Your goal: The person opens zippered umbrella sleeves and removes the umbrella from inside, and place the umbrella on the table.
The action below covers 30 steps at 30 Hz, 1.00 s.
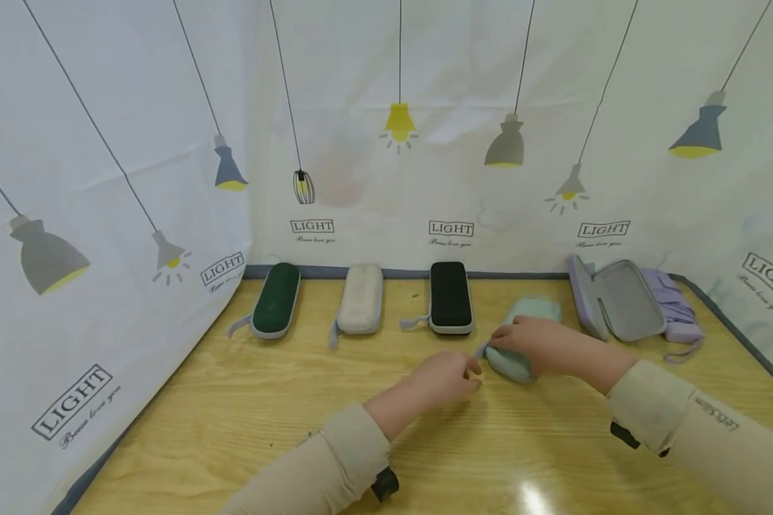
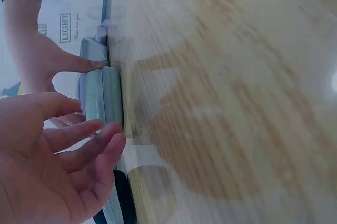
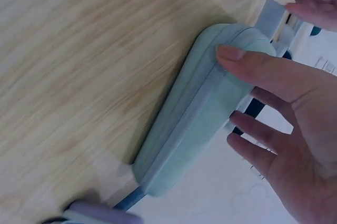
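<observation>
A mint-green zip case (image 1: 510, 365) with a grey strap lies on the wooden table, right of the middle. My right hand (image 1: 544, 345) grips it across the end with the strap. In the right wrist view its thumb rests by the zip line of the mint case (image 3: 181, 129), while the other fingers reach over the far side. My left hand (image 1: 446, 377) hovers just left of the strap, fingers loosely bent and holding nothing. The left wrist view shows its palm turned up in front of the case (image 2: 96, 95).
Dark green (image 1: 277, 299), cream (image 1: 361, 299) and black (image 1: 451, 297) zip cases stand in a row along the back. At the right, a lilac case (image 1: 628, 300) lies open with its grey lining showing, beside a strapped lilac item (image 1: 673, 307). Lamp-printed cloth (image 1: 361, 186) walls the table.
</observation>
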Each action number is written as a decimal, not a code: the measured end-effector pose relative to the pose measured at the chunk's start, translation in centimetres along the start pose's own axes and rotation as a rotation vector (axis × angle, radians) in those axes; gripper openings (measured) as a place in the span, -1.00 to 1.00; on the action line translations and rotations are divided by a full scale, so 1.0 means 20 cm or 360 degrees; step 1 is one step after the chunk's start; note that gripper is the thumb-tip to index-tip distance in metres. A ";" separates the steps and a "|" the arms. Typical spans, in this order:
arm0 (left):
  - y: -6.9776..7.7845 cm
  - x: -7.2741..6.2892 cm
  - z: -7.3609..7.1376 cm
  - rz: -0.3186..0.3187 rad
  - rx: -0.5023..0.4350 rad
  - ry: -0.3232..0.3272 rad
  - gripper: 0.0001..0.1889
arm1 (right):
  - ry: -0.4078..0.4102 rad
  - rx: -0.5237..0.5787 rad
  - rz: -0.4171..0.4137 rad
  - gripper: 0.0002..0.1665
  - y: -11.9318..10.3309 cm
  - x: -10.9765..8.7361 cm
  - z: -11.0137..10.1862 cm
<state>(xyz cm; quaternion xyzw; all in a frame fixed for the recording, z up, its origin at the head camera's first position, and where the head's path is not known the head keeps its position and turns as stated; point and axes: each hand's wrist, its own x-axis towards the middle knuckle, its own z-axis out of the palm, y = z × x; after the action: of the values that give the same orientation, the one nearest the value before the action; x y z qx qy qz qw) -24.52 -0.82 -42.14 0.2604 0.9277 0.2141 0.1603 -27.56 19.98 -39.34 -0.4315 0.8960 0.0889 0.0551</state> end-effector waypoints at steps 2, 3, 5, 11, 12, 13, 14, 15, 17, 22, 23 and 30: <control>-0.01 -0.01 0.01 -0.0078 0.0020 -0.0016 -0.72 | 0.0014 -0.0013 -0.0005 -0.23 -0.03 0.01 0.00; -0.01 -0.01 0.01 -0.0117 0.0040 -0.0020 -0.71 | 0.0027 -0.0012 -0.0007 -0.24 -0.04 0.01 0.00; -0.03 -0.02 0.01 -0.0186 0.0076 -0.0019 -0.70 | 0.0053 -0.0007 -0.0017 -0.25 -0.07 0.01 0.00; -0.09 -0.04 0.01 -0.0226 0.0137 0.0002 -0.70 | 0.0080 -0.0027 -0.0043 -0.23 -0.15 0.02 -0.02; -0.11 -0.04 0.01 -0.0228 0.0143 0.0007 -0.70 | 0.0078 -0.0029 -0.0049 -0.24 -0.17 0.03 -0.02; -0.12 -0.04 0.01 -0.0229 0.0160 0.0018 -0.70 | 0.0078 -0.0033 -0.0056 -0.25 -0.19 0.04 -0.03; -0.13 -0.05 0.01 -0.0233 0.0167 0.0027 -0.71 | 0.0071 -0.0035 -0.0056 -0.25 -0.21 0.04 -0.03; -0.14 -0.05 0.01 -0.0234 0.0172 0.0037 -0.72 | 0.0067 -0.0035 -0.0054 -0.26 -0.23 0.05 -0.03; -0.16 -0.06 0.01 -0.0241 0.0160 0.0057 -0.73 | 0.0049 -0.0033 -0.0032 -0.26 -0.26 0.05 -0.04; -0.21 -0.08 0.02 -0.0233 0.0020 0.0097 -0.75 | -0.0004 -0.0062 -0.0009 -0.20 -0.33 0.06 -0.04; -0.22 -0.08 0.01 -0.0228 -0.0034 0.0096 -0.76 | -0.0007 -0.0072 -0.0020 -0.18 -0.34 0.06 -0.05; -0.26 -0.09 0.00 -0.0201 -0.0389 0.0051 -0.81 | -0.0022 -0.0157 -0.0067 -0.12 -0.41 0.08 -0.05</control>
<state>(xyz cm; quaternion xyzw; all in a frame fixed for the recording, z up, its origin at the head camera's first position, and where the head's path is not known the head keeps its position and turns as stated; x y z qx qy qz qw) -25.19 -5.82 -44.21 0.1765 0.9117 0.3190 0.1892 -22.10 13.55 -39.65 -0.4519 0.8808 0.1348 0.0418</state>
